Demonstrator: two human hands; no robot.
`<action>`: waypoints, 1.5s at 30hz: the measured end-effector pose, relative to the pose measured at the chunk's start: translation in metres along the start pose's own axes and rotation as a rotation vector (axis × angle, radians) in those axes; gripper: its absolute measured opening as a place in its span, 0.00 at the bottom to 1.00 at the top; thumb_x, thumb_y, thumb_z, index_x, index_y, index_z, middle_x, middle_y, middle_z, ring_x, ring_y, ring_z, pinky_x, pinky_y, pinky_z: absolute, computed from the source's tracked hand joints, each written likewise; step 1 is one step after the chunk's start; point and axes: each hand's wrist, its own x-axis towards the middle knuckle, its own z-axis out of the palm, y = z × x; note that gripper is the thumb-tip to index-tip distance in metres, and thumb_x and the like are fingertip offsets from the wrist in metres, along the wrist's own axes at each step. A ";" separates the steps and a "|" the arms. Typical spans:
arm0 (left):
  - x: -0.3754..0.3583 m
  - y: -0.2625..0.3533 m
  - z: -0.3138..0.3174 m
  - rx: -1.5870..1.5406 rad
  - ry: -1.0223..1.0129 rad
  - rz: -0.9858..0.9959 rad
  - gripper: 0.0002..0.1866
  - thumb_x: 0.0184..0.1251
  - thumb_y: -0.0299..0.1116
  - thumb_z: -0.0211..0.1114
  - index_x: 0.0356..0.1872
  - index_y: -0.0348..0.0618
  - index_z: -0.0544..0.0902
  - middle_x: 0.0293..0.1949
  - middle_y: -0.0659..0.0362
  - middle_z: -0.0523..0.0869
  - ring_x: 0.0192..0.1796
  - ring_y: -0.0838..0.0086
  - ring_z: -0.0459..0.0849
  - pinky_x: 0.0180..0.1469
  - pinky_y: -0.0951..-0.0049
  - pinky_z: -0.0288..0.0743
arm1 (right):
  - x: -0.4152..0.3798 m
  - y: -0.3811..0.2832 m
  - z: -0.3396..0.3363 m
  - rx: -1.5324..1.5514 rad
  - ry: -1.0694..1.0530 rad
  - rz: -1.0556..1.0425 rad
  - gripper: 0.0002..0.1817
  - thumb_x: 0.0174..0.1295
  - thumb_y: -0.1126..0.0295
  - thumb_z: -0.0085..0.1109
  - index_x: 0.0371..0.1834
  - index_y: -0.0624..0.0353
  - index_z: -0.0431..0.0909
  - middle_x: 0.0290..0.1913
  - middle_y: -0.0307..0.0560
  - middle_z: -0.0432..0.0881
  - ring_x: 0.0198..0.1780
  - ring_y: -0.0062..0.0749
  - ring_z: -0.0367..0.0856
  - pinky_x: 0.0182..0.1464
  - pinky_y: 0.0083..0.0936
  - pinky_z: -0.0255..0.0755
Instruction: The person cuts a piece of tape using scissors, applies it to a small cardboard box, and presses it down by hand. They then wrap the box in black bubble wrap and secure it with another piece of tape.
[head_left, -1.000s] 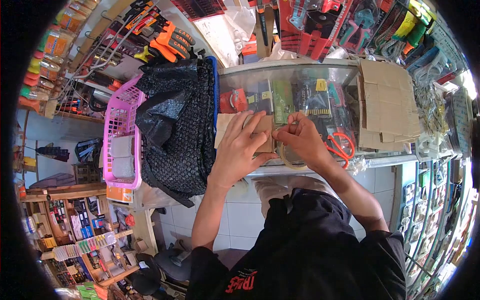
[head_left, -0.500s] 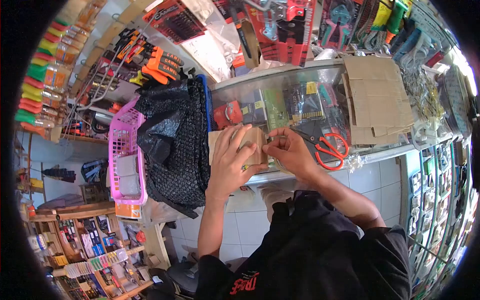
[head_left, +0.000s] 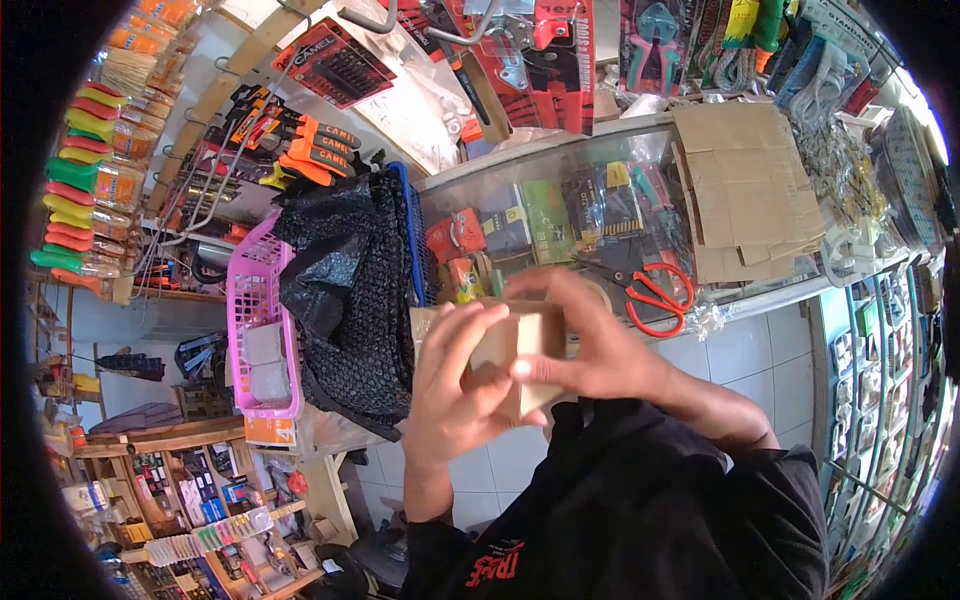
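Note:
A small brown cardboard box [head_left: 540,335] is held up in front of my body, between both hands, at the counter's near edge. My left hand [head_left: 450,385] wraps round its left side, fingers over the top and thumb underneath. From the right, my right hand [head_left: 595,345] grips it, thumb pressed on the near face and fingers round the far side. Part of a pale ring-shaped thing [head_left: 598,293] shows behind my right hand. Scissors with red handles [head_left: 662,302] lie on the glass to the right, apart from my hands.
The glass counter [head_left: 480,185] displays boxed goods inside. Flattened cardboard [head_left: 745,190] lies on its right part. Left of my hands stand a black plastic-covered bundle [head_left: 350,300] and a pink basket [head_left: 240,330]. Packaged tools [head_left: 540,60] hang above the far side.
The box has come nearer my body, lifted and tilted. My right hand has shifted from fingertips at its edge to a grip with the thumb on its near face.

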 end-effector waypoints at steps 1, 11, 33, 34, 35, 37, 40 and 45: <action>-0.001 0.003 0.000 0.029 0.012 0.029 0.38 0.51 0.68 0.80 0.51 0.49 0.81 0.70 0.38 0.80 0.67 0.39 0.81 0.72 0.33 0.71 | -0.002 0.000 0.003 0.230 -0.106 0.072 0.34 0.67 0.54 0.78 0.69 0.63 0.76 0.67 0.53 0.79 0.69 0.42 0.78 0.71 0.39 0.71; -0.007 0.023 0.002 0.010 0.049 0.026 0.44 0.49 0.71 0.79 0.59 0.54 0.75 0.66 0.39 0.82 0.65 0.43 0.82 0.70 0.34 0.74 | -0.017 -0.022 -0.007 0.271 -0.074 -0.035 0.26 0.69 0.61 0.76 0.62 0.63 0.79 0.59 0.54 0.85 0.62 0.46 0.84 0.64 0.41 0.75; 0.007 0.052 -0.006 -0.020 0.064 0.039 0.28 0.56 0.47 0.86 0.50 0.51 0.78 0.64 0.40 0.85 0.64 0.42 0.84 0.70 0.32 0.76 | -0.044 -0.041 -0.017 0.219 -0.047 -0.101 0.30 0.68 0.66 0.77 0.71 0.58 0.75 0.70 0.56 0.80 0.73 0.47 0.77 0.73 0.45 0.69; 0.007 0.052 -0.006 -0.004 0.066 0.056 0.30 0.54 0.50 0.86 0.50 0.50 0.78 0.64 0.40 0.85 0.64 0.42 0.83 0.70 0.33 0.76 | -0.043 -0.044 -0.019 0.221 -0.062 -0.106 0.30 0.68 0.66 0.77 0.71 0.58 0.75 0.70 0.56 0.80 0.73 0.47 0.77 0.74 0.45 0.69; 0.007 0.052 -0.007 0.013 0.069 0.073 0.33 0.53 0.54 0.87 0.50 0.49 0.78 0.64 0.39 0.85 0.65 0.42 0.83 0.70 0.33 0.76 | -0.043 -0.045 -0.022 0.223 -0.077 -0.112 0.30 0.69 0.66 0.77 0.71 0.58 0.75 0.70 0.56 0.80 0.73 0.47 0.77 0.74 0.45 0.68; 0.008 0.053 -0.005 -0.058 0.106 0.053 0.37 0.50 0.58 0.86 0.50 0.47 0.77 0.64 0.38 0.85 0.65 0.41 0.83 0.71 0.34 0.76 | -0.042 -0.044 -0.025 0.264 -0.110 -0.097 0.30 0.69 0.67 0.76 0.72 0.59 0.75 0.70 0.55 0.80 0.74 0.47 0.77 0.75 0.45 0.68; 0.013 0.050 -0.004 -0.083 0.109 0.057 0.43 0.44 0.63 0.86 0.50 0.45 0.74 0.64 0.35 0.85 0.66 0.41 0.84 0.72 0.36 0.75 | -0.045 -0.042 -0.026 0.320 -0.111 -0.033 0.30 0.69 0.68 0.76 0.71 0.59 0.75 0.69 0.54 0.81 0.74 0.45 0.76 0.75 0.44 0.68; 0.015 0.049 0.003 -0.202 0.162 0.027 0.48 0.41 0.60 0.89 0.51 0.48 0.63 0.64 0.33 0.85 0.66 0.40 0.84 0.72 0.38 0.76 | -0.048 -0.043 -0.017 0.407 -0.025 0.013 0.28 0.68 0.67 0.78 0.67 0.61 0.76 0.67 0.53 0.81 0.71 0.42 0.78 0.72 0.41 0.70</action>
